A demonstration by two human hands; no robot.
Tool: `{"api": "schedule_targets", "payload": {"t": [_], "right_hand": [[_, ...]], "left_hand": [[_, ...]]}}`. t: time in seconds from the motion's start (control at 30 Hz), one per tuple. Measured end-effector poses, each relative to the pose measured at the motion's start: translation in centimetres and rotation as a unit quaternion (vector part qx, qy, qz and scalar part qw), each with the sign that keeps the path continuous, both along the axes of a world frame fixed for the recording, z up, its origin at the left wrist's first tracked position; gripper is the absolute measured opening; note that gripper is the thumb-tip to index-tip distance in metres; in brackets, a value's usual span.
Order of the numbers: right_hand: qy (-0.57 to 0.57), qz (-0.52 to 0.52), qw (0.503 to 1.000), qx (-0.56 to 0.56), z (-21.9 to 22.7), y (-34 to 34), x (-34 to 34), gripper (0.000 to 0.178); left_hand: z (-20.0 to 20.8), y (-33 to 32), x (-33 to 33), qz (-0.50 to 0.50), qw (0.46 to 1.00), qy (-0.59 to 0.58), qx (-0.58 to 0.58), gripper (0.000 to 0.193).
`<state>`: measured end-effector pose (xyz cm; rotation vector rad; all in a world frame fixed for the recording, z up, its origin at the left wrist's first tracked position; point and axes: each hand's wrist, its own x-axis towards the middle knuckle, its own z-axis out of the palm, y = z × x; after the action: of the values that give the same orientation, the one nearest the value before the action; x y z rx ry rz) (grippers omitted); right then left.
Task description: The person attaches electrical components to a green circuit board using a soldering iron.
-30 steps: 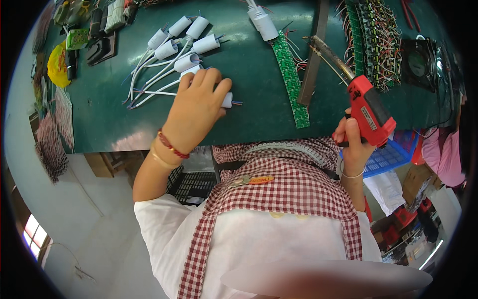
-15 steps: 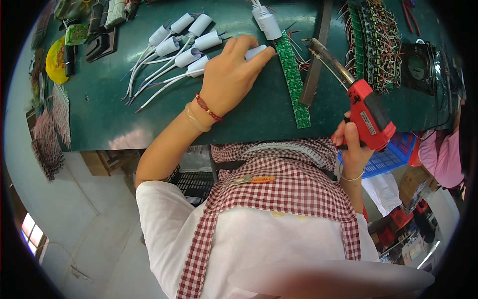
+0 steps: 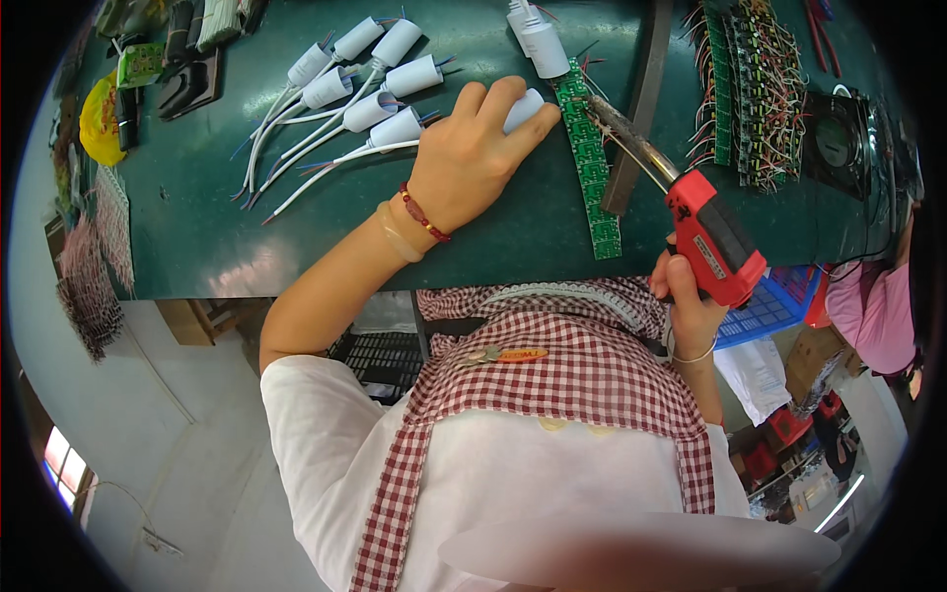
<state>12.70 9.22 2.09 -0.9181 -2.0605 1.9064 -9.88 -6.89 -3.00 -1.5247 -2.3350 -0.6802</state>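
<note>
My left hand (image 3: 473, 158) lies on the green table (image 3: 197, 227) and grips a white cylindrical module (image 3: 525, 107) with a cable, close beside a long green circuit board strip (image 3: 590, 163). My right hand (image 3: 691, 306) holds a red glue gun (image 3: 710, 237) by its grip at the table's near edge. The gun's metal nozzle (image 3: 621, 133) points up-left over the strip, near the held module. Several more white modules with white cables (image 3: 370, 84) lie to the left of my left hand.
A dark flat bar (image 3: 636, 109) lies right of the strip. Wired green boards (image 3: 755, 79) and a small black fan (image 3: 838, 138) sit at the right. Two white modules (image 3: 538, 35) lie at the top. A yellow object (image 3: 99, 123) and black parts (image 3: 187, 84) sit far left. Another person's pink sleeve (image 3: 878, 306) shows at the right edge.
My left hand has moved right from the pile of modules, carrying one white module over to the circuit board strip. The right hand with the glue gun has barely moved.
</note>
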Motion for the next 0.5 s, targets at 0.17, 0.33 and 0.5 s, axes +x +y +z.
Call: {"api": "schedule_targets", "payload": {"t": [0.17,0.33,0.5], "right_hand": [[-0.001,0.008,1.0,0.01,-0.13,-0.16,-0.09,0.026],[-0.019,0.004,1.0,0.019,-0.1,-0.28,-0.28,0.024],[-0.022,0.033,0.998,0.055,-0.74,0.03,0.06,0.02]], "left_hand": [[0.12,0.07,0.17,0.007,1.0,0.002,0.0,0.04],[0.01,0.06,0.03,0.005,1.0,-0.005,0.002,0.039],[-0.53,-0.01,-0.31,-0.011,1.0,0.016,0.0,0.036]]}}
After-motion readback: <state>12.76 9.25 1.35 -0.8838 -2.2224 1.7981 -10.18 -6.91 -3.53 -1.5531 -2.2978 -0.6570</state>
